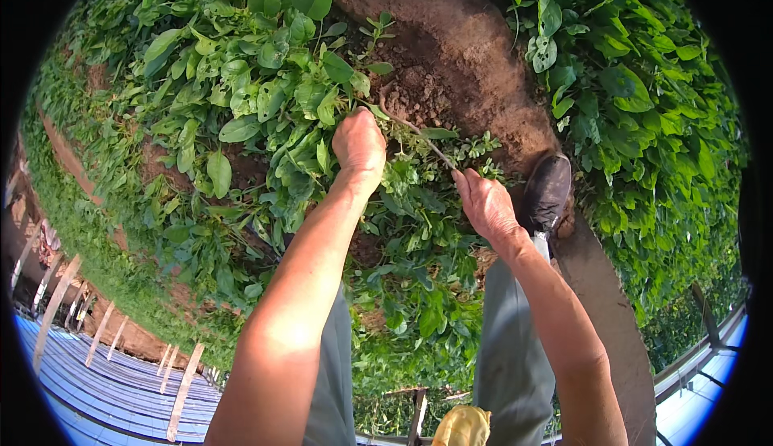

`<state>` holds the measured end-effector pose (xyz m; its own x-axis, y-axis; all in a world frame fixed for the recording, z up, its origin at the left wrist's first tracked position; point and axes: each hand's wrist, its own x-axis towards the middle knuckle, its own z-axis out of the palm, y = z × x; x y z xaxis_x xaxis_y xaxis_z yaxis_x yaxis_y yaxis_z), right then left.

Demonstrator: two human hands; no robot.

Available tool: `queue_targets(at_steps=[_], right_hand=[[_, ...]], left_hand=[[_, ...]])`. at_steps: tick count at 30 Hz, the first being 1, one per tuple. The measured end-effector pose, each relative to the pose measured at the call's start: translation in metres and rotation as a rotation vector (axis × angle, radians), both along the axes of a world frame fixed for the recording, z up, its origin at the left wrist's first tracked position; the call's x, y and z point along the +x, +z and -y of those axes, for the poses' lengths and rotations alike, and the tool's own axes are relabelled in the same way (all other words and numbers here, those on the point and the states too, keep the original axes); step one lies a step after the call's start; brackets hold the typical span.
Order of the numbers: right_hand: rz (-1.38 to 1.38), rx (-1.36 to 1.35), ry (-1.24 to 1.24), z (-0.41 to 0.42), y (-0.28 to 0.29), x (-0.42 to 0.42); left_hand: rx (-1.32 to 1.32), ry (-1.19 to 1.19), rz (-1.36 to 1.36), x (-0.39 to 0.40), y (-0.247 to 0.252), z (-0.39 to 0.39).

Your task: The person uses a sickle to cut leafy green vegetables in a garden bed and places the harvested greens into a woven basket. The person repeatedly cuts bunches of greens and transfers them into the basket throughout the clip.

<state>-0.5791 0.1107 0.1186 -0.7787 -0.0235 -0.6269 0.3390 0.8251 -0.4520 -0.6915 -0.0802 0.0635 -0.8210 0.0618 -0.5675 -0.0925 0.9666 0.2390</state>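
My left hand [359, 144] is closed in a fist at the edge of a patch of leafy green plants [290, 93], where it grips their stems. Its fingertips are hidden beneath it. My right hand [488, 203] holds the end of a thin, hooked hand tool [420, 134], perhaps a weeding hook or small sickle. The tool slants up and left, and its curved tip lies by loose clods of soil [423, 93], just right of my left hand. Low weeds [477, 151] grow beside the tool's shaft.
A bare soil path [477, 47] runs between the beds, with another dense leafy bed [658, 120] at right. My dark shoe [546, 192] rests at the path's near end, beside a flat grey strip [598, 289]. Posts [184, 391] stand at lower left. Something yellow [464, 426] shows at the bottom.
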Motion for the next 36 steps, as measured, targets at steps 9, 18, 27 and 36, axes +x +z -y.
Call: queue_targets(at_steps=[9, 18, 27, 36], right_hand=[[-0.015, 0.069, 0.143, -0.041, 0.007, 0.001], [0.204, 0.156, 0.196, -0.073, 0.037, 0.014], [0.256, 0.213, 0.313, -0.099, 0.064, 0.040], [0.169, 0.320, 0.559, -0.137, 0.078, 0.022]], left_hand=[[0.057, -0.354, -0.102, 0.023, 0.023, -0.018], [0.061, -0.649, 0.083, 0.080, 0.062, -0.021], [0.175, -0.727, -0.006, 0.105, 0.086, -0.011], [0.130, -0.820, 0.038, 0.105, 0.064, -0.026]])
